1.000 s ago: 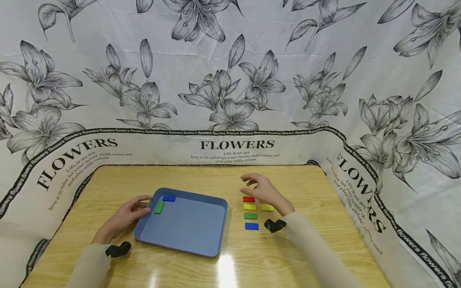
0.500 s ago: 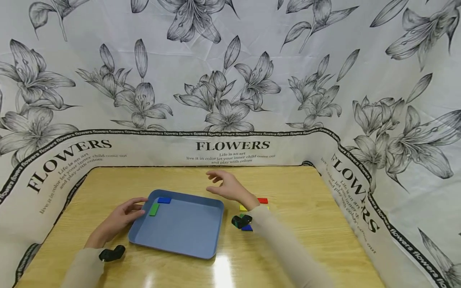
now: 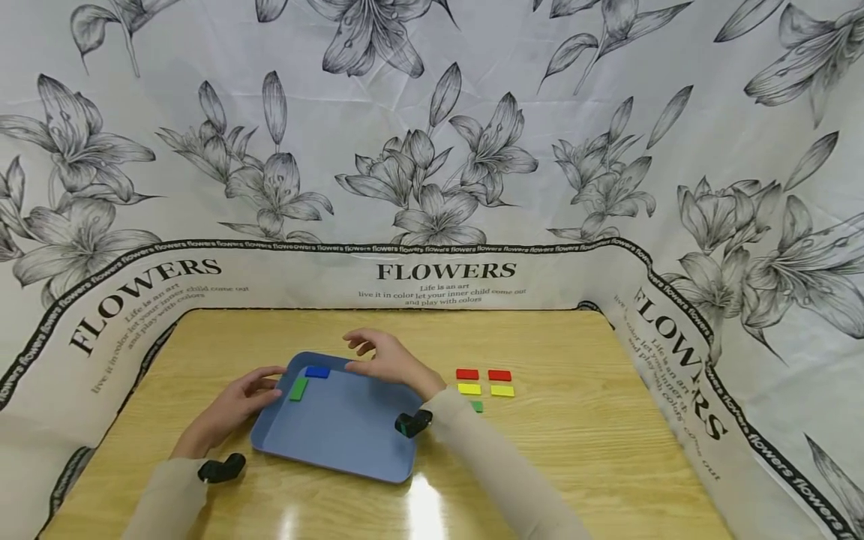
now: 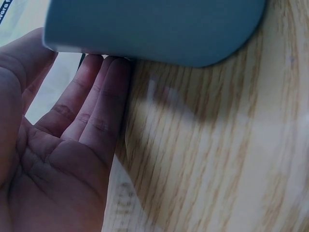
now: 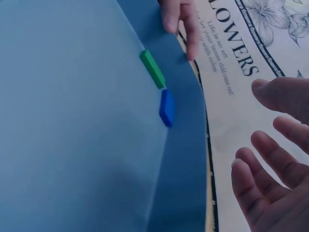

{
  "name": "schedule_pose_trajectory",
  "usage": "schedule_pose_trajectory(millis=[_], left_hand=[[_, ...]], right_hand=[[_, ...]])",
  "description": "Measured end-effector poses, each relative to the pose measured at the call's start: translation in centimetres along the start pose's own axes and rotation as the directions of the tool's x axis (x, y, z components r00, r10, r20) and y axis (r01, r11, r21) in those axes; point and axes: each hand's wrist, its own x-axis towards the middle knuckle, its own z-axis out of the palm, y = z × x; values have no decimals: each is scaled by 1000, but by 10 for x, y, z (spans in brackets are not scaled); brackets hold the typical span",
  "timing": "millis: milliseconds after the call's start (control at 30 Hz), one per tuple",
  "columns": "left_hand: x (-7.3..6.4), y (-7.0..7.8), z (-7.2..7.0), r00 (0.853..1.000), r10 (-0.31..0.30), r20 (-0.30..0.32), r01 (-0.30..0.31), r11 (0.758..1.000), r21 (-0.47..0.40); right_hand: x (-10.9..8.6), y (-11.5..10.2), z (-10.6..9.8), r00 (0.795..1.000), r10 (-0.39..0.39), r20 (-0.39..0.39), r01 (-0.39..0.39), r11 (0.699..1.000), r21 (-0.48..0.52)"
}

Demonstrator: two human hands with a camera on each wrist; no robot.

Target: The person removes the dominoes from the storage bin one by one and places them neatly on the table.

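Note:
At the left wall of a blue tray (image 3: 340,439), my left hand (image 3: 232,409) pinches the rim, its thumb over the edge and its fingertips against the outer side. My right hand (image 3: 391,360) hovers over the tray's far edge, fingers loosely bent and apart, with nothing between them in the right wrist view. Inside the tray's far left corner lie a blue block (image 3: 317,372) and a green block (image 3: 298,389), flat and set at an angle to each other. The right wrist view shows the green block (image 5: 153,69) and blue block (image 5: 166,107) end to end along the wall.
Right of the tray, two red blocks (image 3: 467,373) and two yellow blocks (image 3: 469,389) lie in rows on the wooden table (image 3: 574,450). A green block (image 3: 478,406) shows partly from behind my right sleeve. Flower-print cloth (image 3: 445,277) encloses the table's back and sides.
My right hand has moved left from above the loose blocks to the tray's far edge. Its sleeve now hides the loose blue block. My left hand has kept its place at the tray.

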Motion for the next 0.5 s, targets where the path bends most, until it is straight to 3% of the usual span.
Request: schedule_pose_trajectory(millis=[500], left_hand=[[4,3,-1,999,-35,-2,35,999,-15]], right_hand=[[15,4,42,997,-13,78,13,1000,6]])
